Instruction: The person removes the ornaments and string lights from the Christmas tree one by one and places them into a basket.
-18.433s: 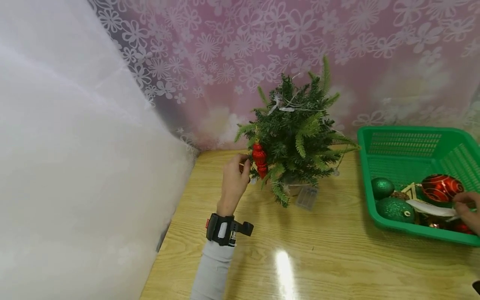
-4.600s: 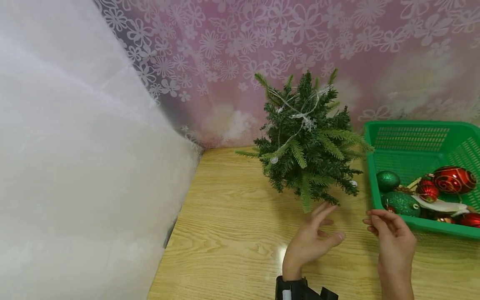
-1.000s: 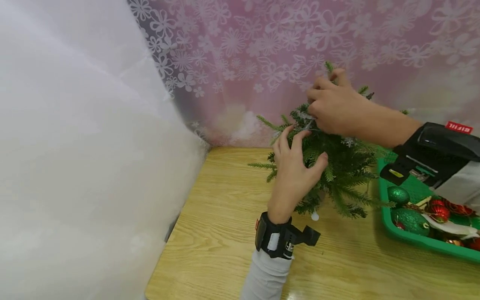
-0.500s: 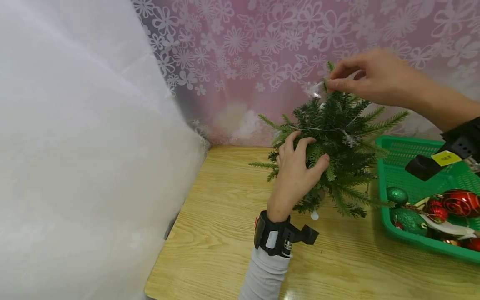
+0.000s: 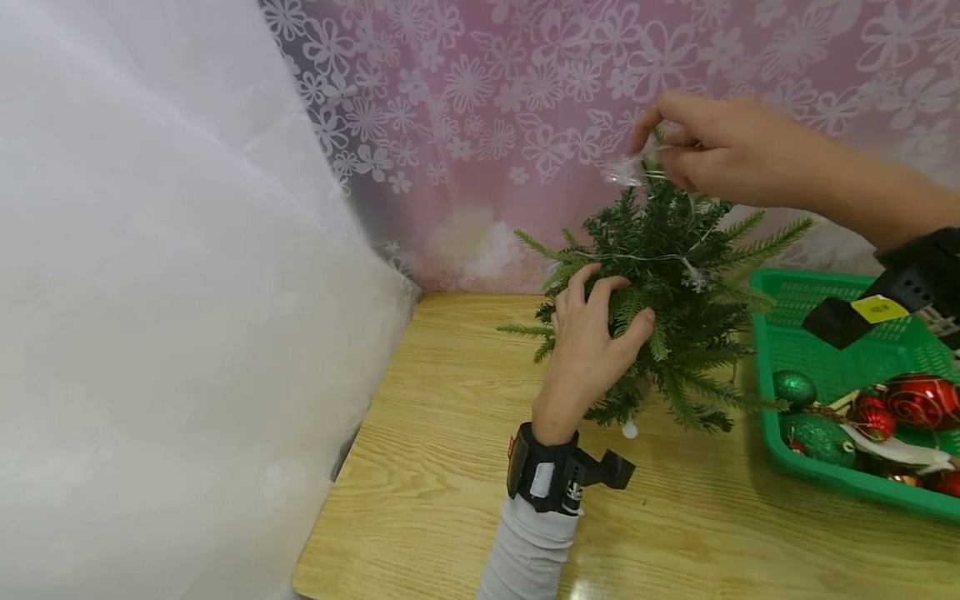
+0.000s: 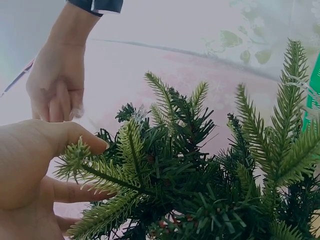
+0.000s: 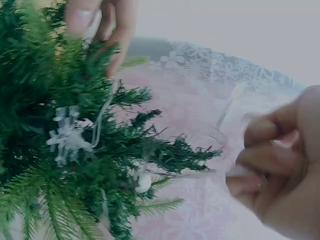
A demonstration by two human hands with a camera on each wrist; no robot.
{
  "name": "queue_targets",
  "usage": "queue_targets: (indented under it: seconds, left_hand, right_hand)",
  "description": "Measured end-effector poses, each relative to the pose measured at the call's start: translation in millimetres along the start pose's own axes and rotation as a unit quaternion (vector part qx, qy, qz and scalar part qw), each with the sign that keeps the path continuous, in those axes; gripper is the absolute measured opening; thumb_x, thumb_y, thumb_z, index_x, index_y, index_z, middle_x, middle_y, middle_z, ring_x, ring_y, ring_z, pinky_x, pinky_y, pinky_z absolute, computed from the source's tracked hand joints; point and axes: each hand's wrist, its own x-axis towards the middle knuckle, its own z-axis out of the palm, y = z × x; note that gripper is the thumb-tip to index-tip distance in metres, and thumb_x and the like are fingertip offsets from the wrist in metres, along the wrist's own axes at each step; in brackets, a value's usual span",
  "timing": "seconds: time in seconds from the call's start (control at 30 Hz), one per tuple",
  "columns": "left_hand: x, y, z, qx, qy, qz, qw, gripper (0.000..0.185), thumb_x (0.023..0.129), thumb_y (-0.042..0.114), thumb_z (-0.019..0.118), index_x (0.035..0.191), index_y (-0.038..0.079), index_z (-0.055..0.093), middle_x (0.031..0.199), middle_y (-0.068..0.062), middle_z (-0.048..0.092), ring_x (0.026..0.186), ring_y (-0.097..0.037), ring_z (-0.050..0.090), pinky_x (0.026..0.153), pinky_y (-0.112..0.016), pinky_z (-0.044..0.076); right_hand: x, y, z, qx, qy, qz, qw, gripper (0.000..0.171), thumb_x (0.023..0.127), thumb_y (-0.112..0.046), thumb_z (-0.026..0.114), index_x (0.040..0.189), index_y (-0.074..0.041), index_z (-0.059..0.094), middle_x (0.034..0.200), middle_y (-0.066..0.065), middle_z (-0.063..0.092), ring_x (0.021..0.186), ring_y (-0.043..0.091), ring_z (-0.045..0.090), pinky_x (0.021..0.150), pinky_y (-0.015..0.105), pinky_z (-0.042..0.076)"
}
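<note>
A small artificial Christmas tree (image 5: pixel 682 333) stands at the back of the wooden table. My left hand (image 5: pixel 588 358) holds its left front side, the curved thumb and fingers around the branches. At the treetop, my right hand (image 5: pixel 738 146) pinches the clear wire of a string of lights. A clear snowflake light (image 5: pixel 624 172) hangs just left of those fingertips; the right wrist view shows the wire (image 7: pixel 195 174) running from the branches to the hand. Lower down are another snowflake light (image 5: pixel 697 277) and a white bulb (image 5: pixel 629 429). Branches hide some left fingertips.
A green plastic basket (image 5: pixel 767 392) sits right of the tree, under the right forearm. It contains green glitter balls (image 5: pixel 817 439), a big red ball (image 5: pixel 921 400) and other ornaments. A flowered pink curtain (image 5: pixel 480 108) hangs behind; white cloth (image 5: pixel 165 333) is at left.
Since a second ago, my right hand has risen from the upper branches to the treetop, drawing the wire up. My left hand has stayed put. Much earlier, a red ornament showed on the tree's left.
</note>
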Motion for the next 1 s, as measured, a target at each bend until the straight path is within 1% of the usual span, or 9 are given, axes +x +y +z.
queue_targets:
  seconds: [0.1,0.17,0.33,0.43,0.57,0.7,0.83,0.9,1.0]
  left_hand:
    - [0.5,0.3,0.2,0.002,-0.001,0.002,1.0000,0.040,0.098,0.034,0.056,0.133,0.017,0.054,0.156,-0.003,0.022,0.138,-0.027,0.025,0.110,-0.045,0.024]
    - [0.7,0.7,0.3,0.006,-0.002,0.002,1.0000,0.039,0.098,0.035,0.056,0.133,0.017,0.054,0.156,-0.002,0.022,0.138,-0.026,0.025,0.110,-0.045,0.024]
    - [1.3,0.7,1.0,0.009,-0.004,0.007,0.9999,0.037,0.098,0.036,0.055,0.130,0.018,0.056,0.156,-0.002,0.022,0.137,-0.026,0.026,0.110,-0.045,0.024]
    - [0.8,0.2,1.2,0.006,-0.007,0.009,0.9999,0.037,0.098,0.036,0.055,0.130,0.017,0.057,0.156,-0.002,0.022,0.137,-0.026,0.027,0.110,-0.045,0.024]
    - [-0.3,-0.5,1.8,0.003,-0.012,0.009,0.9999,0.037,0.098,0.037,0.054,0.130,0.017,0.057,0.156,-0.002,0.022,0.139,-0.026,0.025,0.110,-0.045,0.024]
    - [-0.1,-0.3,3.0,0.005,-0.014,0.012,0.9998,0.036,0.098,0.036,0.054,0.129,0.017,0.057,0.156,-0.002,0.023,0.139,-0.026,0.025,0.111,-0.046,0.024]
    - [0.5,0.0,3.7,0.002,-0.017,0.013,0.9998,0.035,0.098,0.035,0.054,0.129,0.017,0.058,0.156,-0.003,0.022,0.140,-0.027,0.025,0.111,-0.046,0.023]
    - [0.6,-0.1,3.6,0.001,-0.019,0.014,0.9997,0.035,0.099,0.035,0.054,0.129,0.017,0.057,0.156,-0.003,0.022,0.140,-0.027,0.024,0.112,-0.046,0.022]
    - [0.6,-0.8,3.2,-0.001,-0.018,0.015,0.9997,0.035,0.099,0.035,0.054,0.129,0.018,0.058,0.156,-0.002,0.022,0.140,-0.027,0.024,0.111,-0.046,0.023]
  right_hand:
    - [3,2,-3,-0.068,-0.024,0.003,0.997,0.024,0.099,-0.019,0.055,0.118,-0.007,0.065,0.071,0.009,0.058,0.051,0.019,0.042,0.053,0.035,0.035]
    - [4,3,-3,-0.121,-0.023,-0.023,0.992,0.021,0.094,-0.015,0.064,0.110,-0.003,0.070,0.067,0.010,0.060,0.051,0.019,0.046,0.052,0.037,0.039]
    - [5,5,-2,-0.221,-0.072,-0.017,0.972,0.026,0.093,-0.011,0.064,0.117,-0.001,0.068,0.076,0.019,0.067,0.048,0.020,0.050,0.046,0.041,0.045]
    - [7,5,1,-0.244,-0.082,-0.030,0.966,0.026,0.093,-0.016,0.065,0.116,-0.004,0.068,0.081,0.019,0.068,0.051,0.023,0.052,0.047,0.043,0.045]
    - [8,3,7,-0.179,-0.020,-0.057,0.982,0.018,0.096,-0.015,0.060,0.105,0.000,0.064,0.078,0.016,0.065,0.052,0.024,0.053,0.050,0.043,0.045]
    - [8,2,7,-0.015,0.005,0.001,1.000,0.027,0.104,-0.014,0.042,0.121,0.005,0.048,0.085,0.015,0.065,0.064,0.021,0.057,0.059,0.035,0.045]
    - [7,12,0,0.140,0.067,0.031,0.987,0.026,0.104,-0.013,0.038,0.129,-0.004,0.040,0.088,-0.001,0.066,0.070,0.012,0.052,0.059,0.022,0.037]
    - [6,18,-6,0.145,0.100,0.035,0.984,0.022,0.105,-0.014,0.038,0.126,-0.010,0.040,0.087,-0.014,0.061,0.074,0.006,0.051,0.063,0.019,0.036]
    - [3,31,-20,0.071,0.134,0.038,0.988,0.031,0.106,-0.017,0.035,0.136,-0.017,0.042,0.090,-0.019,0.058,0.078,-0.006,0.047,0.069,0.020,0.034]
